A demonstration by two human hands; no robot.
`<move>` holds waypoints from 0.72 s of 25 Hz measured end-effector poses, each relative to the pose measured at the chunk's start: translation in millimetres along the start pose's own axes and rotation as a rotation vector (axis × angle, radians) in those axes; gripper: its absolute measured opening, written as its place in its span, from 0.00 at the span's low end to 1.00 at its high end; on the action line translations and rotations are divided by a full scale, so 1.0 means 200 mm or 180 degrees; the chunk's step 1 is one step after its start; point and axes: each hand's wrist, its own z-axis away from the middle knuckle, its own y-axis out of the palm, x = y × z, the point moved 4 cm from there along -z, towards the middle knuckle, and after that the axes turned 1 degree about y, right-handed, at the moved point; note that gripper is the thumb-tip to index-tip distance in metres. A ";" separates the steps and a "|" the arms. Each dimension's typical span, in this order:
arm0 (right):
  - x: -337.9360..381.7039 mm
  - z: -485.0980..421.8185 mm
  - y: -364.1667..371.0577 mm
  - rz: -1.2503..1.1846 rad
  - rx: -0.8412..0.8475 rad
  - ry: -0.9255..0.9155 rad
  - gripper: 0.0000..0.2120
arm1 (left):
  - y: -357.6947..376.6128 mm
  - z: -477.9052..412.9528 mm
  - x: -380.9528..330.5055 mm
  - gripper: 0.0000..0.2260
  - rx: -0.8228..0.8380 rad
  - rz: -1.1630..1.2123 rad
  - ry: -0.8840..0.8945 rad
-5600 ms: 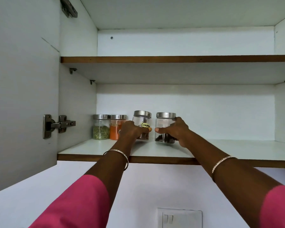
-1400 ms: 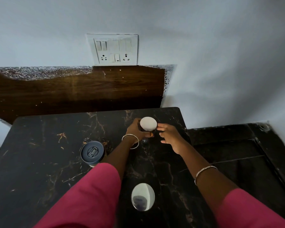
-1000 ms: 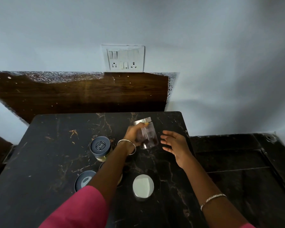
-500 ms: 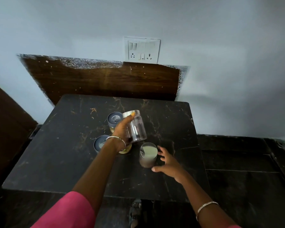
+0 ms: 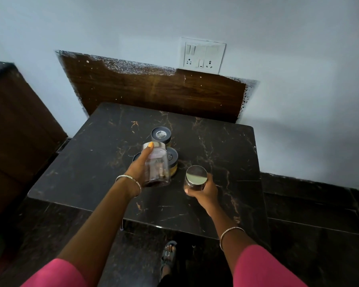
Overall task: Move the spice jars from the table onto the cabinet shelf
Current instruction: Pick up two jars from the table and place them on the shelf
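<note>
My left hand [image 5: 139, 166] grips a clear glass jar with a silver lid [image 5: 157, 165], lifted above the black marble table [image 5: 95, 154] and tilted. Its bottom holds a little dark spice. My right hand [image 5: 203, 190] wraps around a second silver-lidded jar [image 5: 195, 176] at the table's middle. Whether this jar rests on the table I cannot tell. Behind the lifted jar stand jars with dark lids: one at the back [image 5: 161, 135], one with yellow contents [image 5: 172, 162], and one [image 5: 136, 157] mostly hidden by my left hand. The cabinet shelf is out of view.
A dark wooden panel [image 5: 153, 92] and a white switch plate [image 5: 202, 55] are on the wall behind the table. A brown cabinet [image 5: 15, 125] stands at the left. The floor is dark tile, and a sandalled foot [image 5: 168, 255] shows below the table's near edge.
My right hand has closed around the silver-lidded jar on the table. My left hand has carried its jar a little nearer to me. The view has pulled back from the table.
</note>
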 end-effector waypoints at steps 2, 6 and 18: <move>0.01 0.02 -0.01 0.0018 -0.0185 -0.0043 0.40 | -0.02 0.04 0.02 0.30 0.0001 -0.0035 -0.0045; 0.09 0.12 -0.07 -0.0454 -0.0485 -0.0063 0.40 | 0.02 0.15 0.01 0.30 0.0272 0.0093 0.0010; 0.66 0.44 -0.41 -0.1991 -0.0086 0.0293 0.48 | 0.36 0.35 -0.21 0.40 0.0826 -0.0515 0.0918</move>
